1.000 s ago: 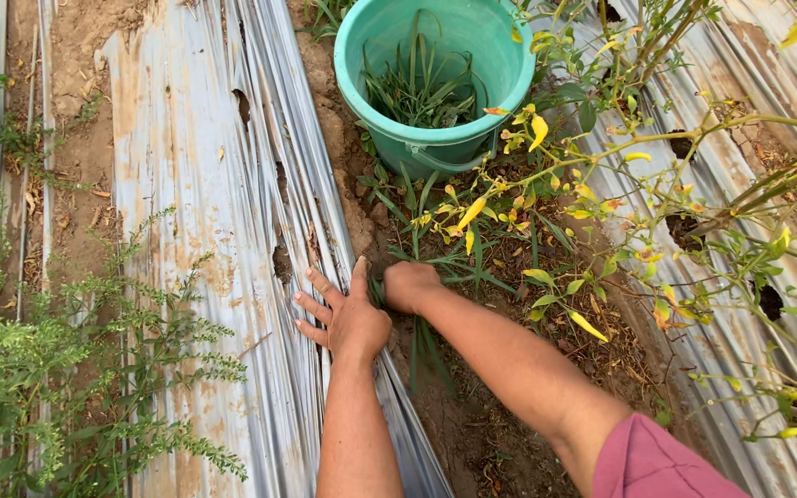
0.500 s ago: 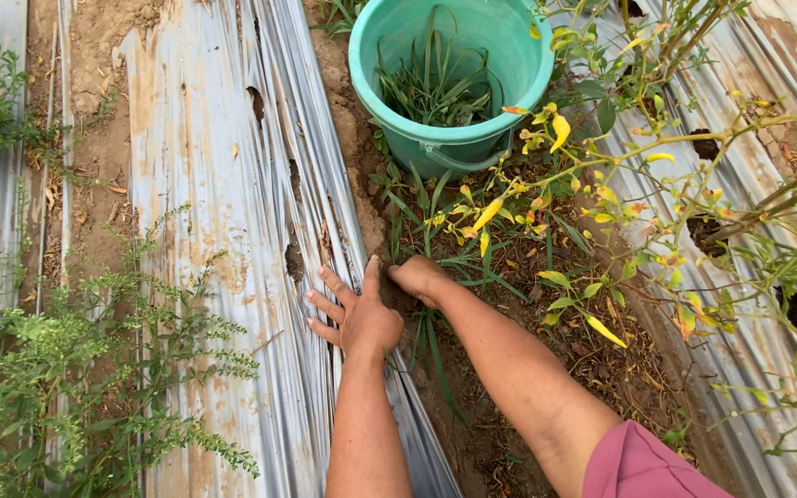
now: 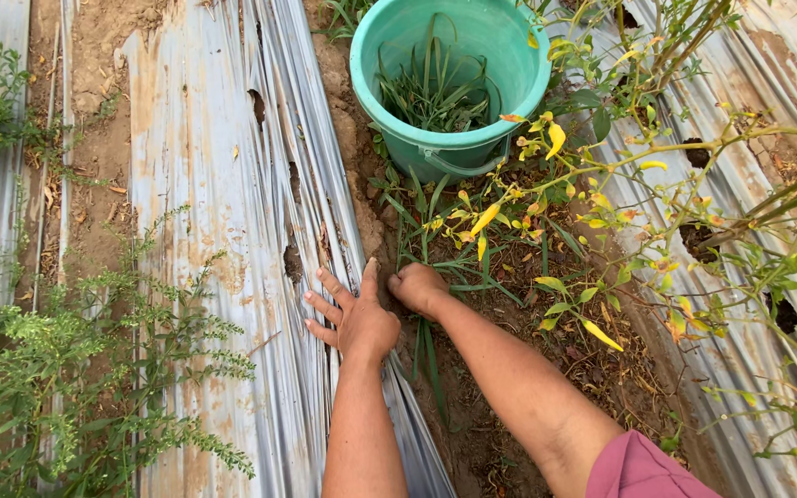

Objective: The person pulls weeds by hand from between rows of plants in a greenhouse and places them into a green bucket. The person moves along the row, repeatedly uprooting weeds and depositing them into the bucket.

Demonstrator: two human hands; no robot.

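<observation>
Silver mulch sheeting (image 3: 205, 184), bare soil furrow (image 3: 472, 433), apparently weedy, beneath hands.

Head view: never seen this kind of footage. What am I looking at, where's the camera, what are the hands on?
There is no machine: a person works with bare hands, filmed by a camera on their head that looks down. The left hand lies flat, fingers spread, on a silver plastic sheet covering a garden bed. The right hand is closed in a fist around a clump of grass in the soil strip between sheets. Ahead stands a green bucket with cut grass inside. A yellow-leaved plant hangs over the right.
</observation>
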